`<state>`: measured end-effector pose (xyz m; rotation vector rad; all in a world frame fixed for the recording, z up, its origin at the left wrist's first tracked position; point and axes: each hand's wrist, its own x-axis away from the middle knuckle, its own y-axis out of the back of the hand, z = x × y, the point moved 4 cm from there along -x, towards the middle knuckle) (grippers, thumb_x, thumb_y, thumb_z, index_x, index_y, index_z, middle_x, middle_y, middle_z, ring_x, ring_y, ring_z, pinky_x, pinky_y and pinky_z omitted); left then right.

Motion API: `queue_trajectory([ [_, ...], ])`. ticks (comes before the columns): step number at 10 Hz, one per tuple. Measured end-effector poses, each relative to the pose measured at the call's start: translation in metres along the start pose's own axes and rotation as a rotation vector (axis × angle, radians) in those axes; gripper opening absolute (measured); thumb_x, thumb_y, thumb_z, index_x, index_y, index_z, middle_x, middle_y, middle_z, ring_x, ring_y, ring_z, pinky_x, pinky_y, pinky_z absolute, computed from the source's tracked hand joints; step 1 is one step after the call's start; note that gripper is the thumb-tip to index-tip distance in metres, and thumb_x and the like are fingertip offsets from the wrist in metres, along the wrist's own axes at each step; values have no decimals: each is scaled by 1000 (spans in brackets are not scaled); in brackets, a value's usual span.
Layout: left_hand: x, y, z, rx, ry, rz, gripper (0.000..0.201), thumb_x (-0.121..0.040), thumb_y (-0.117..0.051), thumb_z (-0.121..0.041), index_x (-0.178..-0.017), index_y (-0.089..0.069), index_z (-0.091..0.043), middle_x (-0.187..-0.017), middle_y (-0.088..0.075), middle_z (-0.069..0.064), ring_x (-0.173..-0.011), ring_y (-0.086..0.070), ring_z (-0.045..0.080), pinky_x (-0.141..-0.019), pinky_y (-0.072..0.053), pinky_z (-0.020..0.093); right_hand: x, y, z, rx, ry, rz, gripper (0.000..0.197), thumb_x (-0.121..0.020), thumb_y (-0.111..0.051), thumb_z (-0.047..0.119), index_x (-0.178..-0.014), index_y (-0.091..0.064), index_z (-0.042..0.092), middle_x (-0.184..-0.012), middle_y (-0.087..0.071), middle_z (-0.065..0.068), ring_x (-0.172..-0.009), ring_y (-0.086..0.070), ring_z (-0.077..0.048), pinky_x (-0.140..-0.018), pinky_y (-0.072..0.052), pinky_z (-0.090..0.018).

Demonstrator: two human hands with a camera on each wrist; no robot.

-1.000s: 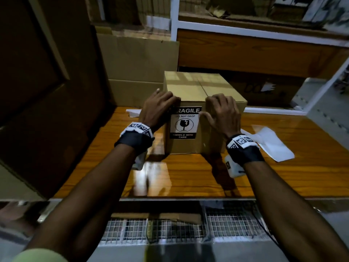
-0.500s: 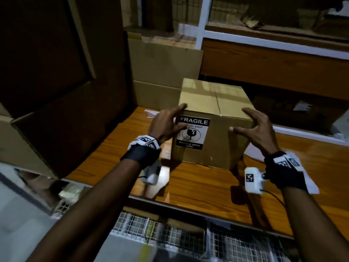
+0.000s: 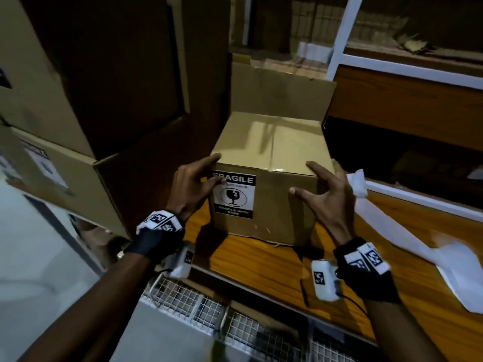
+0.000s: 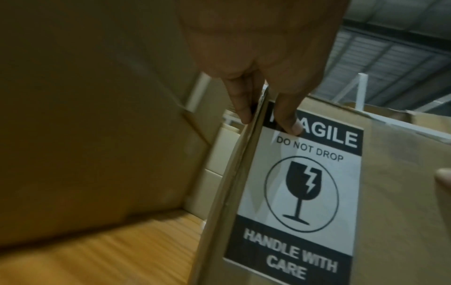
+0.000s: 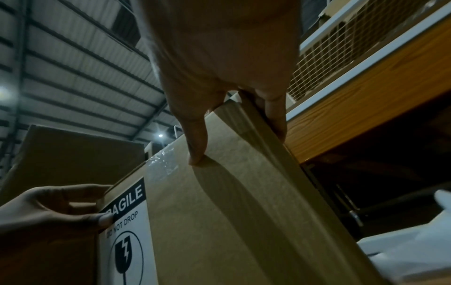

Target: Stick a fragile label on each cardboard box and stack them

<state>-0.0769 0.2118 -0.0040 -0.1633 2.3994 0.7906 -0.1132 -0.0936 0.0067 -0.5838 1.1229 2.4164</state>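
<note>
Stacked cartons [image 3: 78, 105] close beside box's [image 3: 271, 158] left.

Brown cardboard box [image 3: 271, 152]; black-and-white fragile label [image 3: 233, 195] (broken-glass symbol); orange wood-grain table [image 3: 261, 267]; white paper [image 3: 418, 246].

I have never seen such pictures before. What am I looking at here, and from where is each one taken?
No machine here: a person works with bare hands, wearing one camera on the head and one on each wrist. The head view looks down at a wooden table with a cardboard box on it. A fragile label is already stuck on its front. The left hand grips the box's left corner, thumb on the label. The right hand holds the right corner. White paper lies to the right. More labelled boxes stand at the left. The wrist views look along each hand's fingers at the same box.
</note>
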Motion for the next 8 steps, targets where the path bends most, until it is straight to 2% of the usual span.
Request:
queue_trajectory([
  [1,-11,31,26,-46,18,-5,60,-80,-78,-11,-136,-57,-14,-129,-64,9,-113,-63,18,-90,-58,42,-3,-39,34,14,-58,21,67,-72,-88,36,-133,-62,31,-160,-32,-14,-144,-34,-31,-107,-39,-36],
  [2,-29,46,44,-191,-1,59,62,-81,-78,-15,-138,-55,-12,-143,-53,10,-127,-54,26,-102,-49,44,-10,-63,55,14,-103,-1,68,-72,-87,36,-135,-61,32,-160,-32,-12,-145,-33,-31,-107,-40,-37],
  [3,-44,50,54,-343,-35,135,67,-82,-78,-20,-141,-49,-10,-153,-41,7,-130,-50,30,-98,-49,45,-17,-78,64,24,-161,-13,70,-71,-88,36,-136,-60,33,-161,-31,-11,-145,-33,-30,-108,-38,-35],
  [4,-47,49,56,-404,-72,163,70,-83,-77,-18,-143,-44,-6,-152,-41,11,-136,-44,31,-98,-49,47,-15,-86,70,35,-188,-33,72,-72,-87,34,-138,-58,32,-161,-29,-11,-146,-31,-30,-108,-34,-34],
  [5,-46,49,59,-421,-101,141,68,-83,-77,-20,-142,-45,-7,-148,-44,13,-132,-48,33,-93,-51,45,-7,-88,75,59,-179,-53,72,-76,-84,37,-141,-54,31,-159,-32,-12,-143,-35,-31,-107,-39,-35],
  [6,-45,49,65,-388,-84,132,68,-84,-75,-26,-142,-44,-10,-148,-44,10,-127,-50,34,-89,-53,47,-3,-89,77,99,-182,-33,74,-79,-80,46,-145,-48,32,-158,-33,-13,-141,-37,-31,-106,-46,-44],
  [7,-41,51,60,-347,-138,134,69,-82,-76,-33,-140,-47,-9,-144,-47,12,-130,-47,35,-93,-51,49,2,-78,87,214,-189,16,81,-82,-75,53,-150,-41,25,-160,-28,-12,-144,-34,-31,-107,-44,-44],
  [8,-41,51,49,-332,-215,128,72,-84,-73,-43,-140,-46,-7,-145,-47,15,-138,-39,35,-105,-43,55,3,-66,93,270,-190,12,84,-86,-67,58,-153,-36,16,-161,-27,-9,-144,-34,-29,-107,-41,-41],
])
